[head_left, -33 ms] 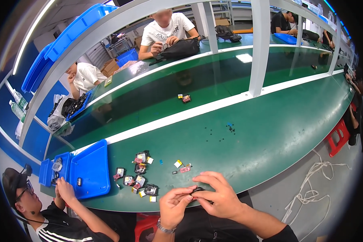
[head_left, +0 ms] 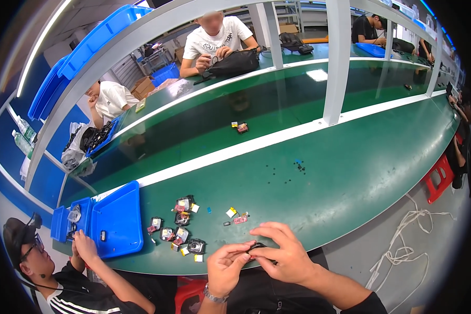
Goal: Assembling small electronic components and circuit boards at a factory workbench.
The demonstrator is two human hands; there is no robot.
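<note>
Close to the table's near edge, my left hand (head_left: 225, 268) pinches a small black casing (head_left: 256, 246) between thumb and fingers. My right hand (head_left: 287, 256) grips the same piece from the other side, its thumb and a finger on it and the upper fingers raised. Much of the casing is hidden by my fingers. Just beyond my hands lie a small red circuit board (head_left: 239, 220), a white-and-yellow battery pouch (head_left: 231, 212) and a small dark part (head_left: 226, 223). Left of them sit several opened small camera-like units (head_left: 182, 219) with clear housings; one black unit (head_left: 196, 246) shows a round lens.
A blue tray (head_left: 134, 209) stands at the left, beside a co-worker's hands (head_left: 85, 246). Tiny black bits (head_left: 299, 167) are scattered farther off. A white rail (head_left: 235, 150) and post (head_left: 336, 68) divide the green table (head_left: 350, 157). White cables (head_left: 403, 248) lie on the floor.
</note>
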